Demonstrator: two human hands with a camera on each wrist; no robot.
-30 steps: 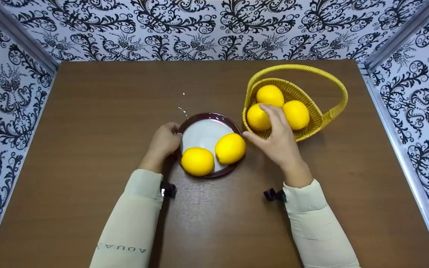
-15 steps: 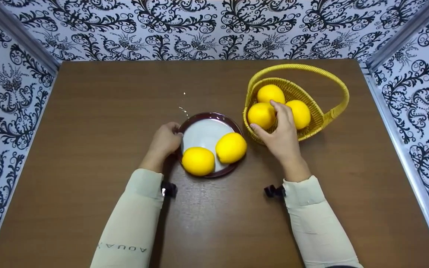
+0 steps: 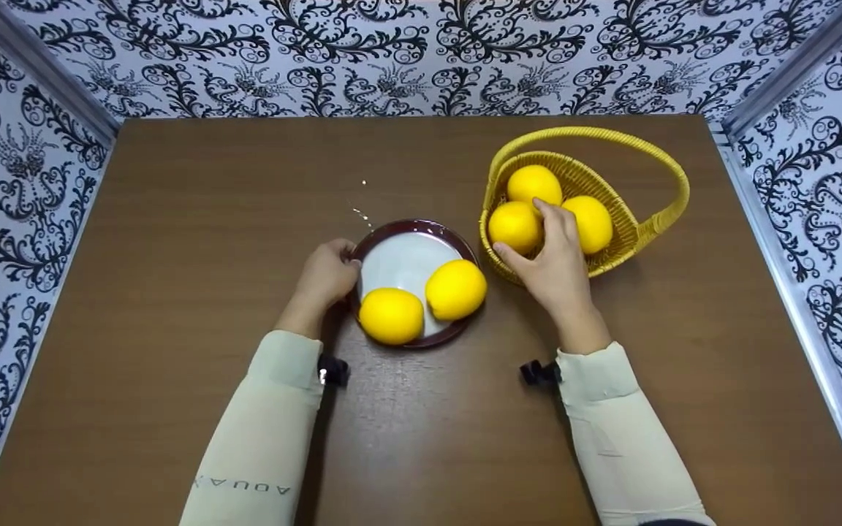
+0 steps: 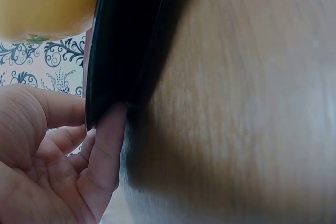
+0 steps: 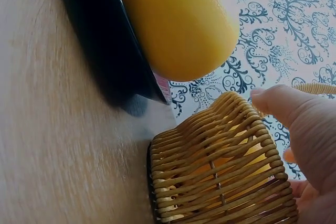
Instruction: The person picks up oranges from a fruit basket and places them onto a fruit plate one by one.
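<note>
A white plate with a dark brown rim (image 3: pixel 421 226) sits on the table, bearing two lemons (image 3: pixel 392 316). At its left edge my left hand (image 3: pixel 326 276) pinches the rim; the left wrist view shows the thumb above and fingers (image 4: pixel 107 145) beneath. To the right stands a yellow woven basket (image 3: pixel 615 201) with three lemons inside. My right hand (image 3: pixel 558 274) reaches over the basket's near rim and holds the front-left lemon (image 3: pixel 514 227), thumb on its near side and fingers along its right. In the right wrist view the basket wall (image 5: pixel 220 166) hides most of that lemon.
The basket's tall arched handle (image 3: pixel 673 175) rises over its back and right side. Patterned panels (image 3: pixel 392 66) border the brown wooden table (image 3: pixel 209 197) at the back and both sides. Small white specks (image 3: pixel 361 215) lie behind the plate.
My right hand has moved slightly right and closed in around the front-left lemon, its thumb passing from the basket's rim to the fruit. The left hand stays on the plate's rim.
</note>
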